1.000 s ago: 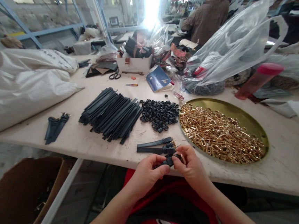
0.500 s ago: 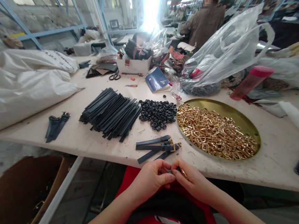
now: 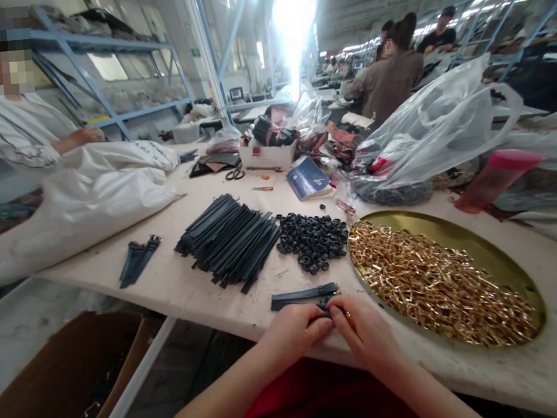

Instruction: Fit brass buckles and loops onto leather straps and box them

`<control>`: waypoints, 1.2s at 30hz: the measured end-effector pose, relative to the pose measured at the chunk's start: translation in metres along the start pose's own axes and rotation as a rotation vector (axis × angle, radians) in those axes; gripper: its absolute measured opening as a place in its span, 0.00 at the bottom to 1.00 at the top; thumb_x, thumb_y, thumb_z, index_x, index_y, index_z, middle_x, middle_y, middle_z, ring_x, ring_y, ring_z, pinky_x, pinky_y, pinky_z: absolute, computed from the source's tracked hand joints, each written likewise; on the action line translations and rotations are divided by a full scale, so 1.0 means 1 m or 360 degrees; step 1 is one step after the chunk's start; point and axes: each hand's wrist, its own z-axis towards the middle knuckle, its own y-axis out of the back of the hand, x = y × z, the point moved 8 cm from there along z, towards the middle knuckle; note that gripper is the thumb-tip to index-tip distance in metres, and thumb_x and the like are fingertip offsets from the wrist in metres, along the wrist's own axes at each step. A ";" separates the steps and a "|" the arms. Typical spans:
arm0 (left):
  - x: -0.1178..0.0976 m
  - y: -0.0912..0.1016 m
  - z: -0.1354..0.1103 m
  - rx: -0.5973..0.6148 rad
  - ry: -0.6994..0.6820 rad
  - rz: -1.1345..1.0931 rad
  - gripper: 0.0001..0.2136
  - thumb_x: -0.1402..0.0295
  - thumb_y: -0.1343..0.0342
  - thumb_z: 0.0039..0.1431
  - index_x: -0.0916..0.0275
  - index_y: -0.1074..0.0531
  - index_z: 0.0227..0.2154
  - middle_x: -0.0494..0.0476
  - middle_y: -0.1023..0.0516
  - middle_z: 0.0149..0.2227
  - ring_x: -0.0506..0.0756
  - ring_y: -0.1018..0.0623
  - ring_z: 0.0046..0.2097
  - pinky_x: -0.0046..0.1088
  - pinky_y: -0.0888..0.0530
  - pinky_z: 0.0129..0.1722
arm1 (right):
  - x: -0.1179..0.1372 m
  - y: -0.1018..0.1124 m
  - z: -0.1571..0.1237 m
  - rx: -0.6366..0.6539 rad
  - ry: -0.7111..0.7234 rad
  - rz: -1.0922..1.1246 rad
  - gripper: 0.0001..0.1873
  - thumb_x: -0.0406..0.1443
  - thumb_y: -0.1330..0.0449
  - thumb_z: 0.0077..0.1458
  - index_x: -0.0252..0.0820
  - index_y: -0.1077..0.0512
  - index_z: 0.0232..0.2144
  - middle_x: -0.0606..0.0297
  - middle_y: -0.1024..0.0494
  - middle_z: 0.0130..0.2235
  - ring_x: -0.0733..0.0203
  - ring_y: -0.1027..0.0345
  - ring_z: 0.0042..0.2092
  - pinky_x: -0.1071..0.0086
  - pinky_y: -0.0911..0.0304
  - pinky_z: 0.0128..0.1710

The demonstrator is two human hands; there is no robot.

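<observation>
At the table's front edge my left hand [image 3: 296, 331] and my right hand [image 3: 364, 328] meet, thumbs and fingertips pinched together. Between them a bit of dark strap [image 3: 324, 306] shows, and a gold glint of a buckle [image 3: 349, 315] peeks out at the right fingers; most of the piece is hidden. Just beyond the hands lie finished-looking buckled straps [image 3: 303, 294]. Farther off are a stack of dark flat straps [image 3: 227, 239], a heap of small black loops [image 3: 313, 240] and a round gold tray [image 3: 481, 243] full of gold buckles [image 3: 436, 283].
Buckled straps [image 3: 139, 260] lie at the left beside a large white sack [image 3: 110, 184]. A cardboard box [image 3: 54, 378] stands below the table edge. Behind are scissors [image 3: 235, 172], a blue booklet [image 3: 309, 179], a plastic bag [image 3: 417, 125] and a pink-capped bottle [image 3: 498, 180]. Other people work nearby.
The camera view has tipped up and turned left, bringing a person at the left into view. My hands stay pinched together, now over the table edge and partly covering the nearest straps.
</observation>
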 end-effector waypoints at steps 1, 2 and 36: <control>0.003 0.014 0.008 -0.0135 -0.0057 0.0199 0.14 0.61 0.55 0.57 0.63 0.27 0.30 0.53 0.25 0.29 0.53 0.27 0.32 0.24 0.34 0.32 | -0.001 0.000 0.012 -0.0023 0.0072 -0.0157 0.10 0.36 0.53 0.56 0.41 0.32 0.31 0.61 0.28 0.33 0.57 0.35 0.37 0.65 0.40 0.37; 0.008 0.030 0.014 -0.0275 -0.0078 0.0405 0.14 0.60 0.55 0.57 0.62 0.27 0.32 0.54 0.25 0.33 0.53 0.27 0.36 0.25 0.34 0.35 | -0.003 -0.002 0.022 -0.0036 0.0140 -0.0285 0.10 0.35 0.52 0.56 0.41 0.31 0.30 0.60 0.28 0.34 0.56 0.35 0.38 0.64 0.40 0.39; 0.034 -0.006 -0.004 0.0115 0.0734 -0.1928 0.13 0.74 0.52 0.44 0.66 0.37 0.37 0.47 0.31 0.20 0.44 0.35 0.16 0.17 0.40 0.15 | -0.073 -0.019 0.100 0.0243 0.0110 -0.0857 0.02 0.31 0.45 0.51 0.40 0.34 0.27 0.61 0.30 0.32 0.59 0.35 0.34 0.70 0.46 0.32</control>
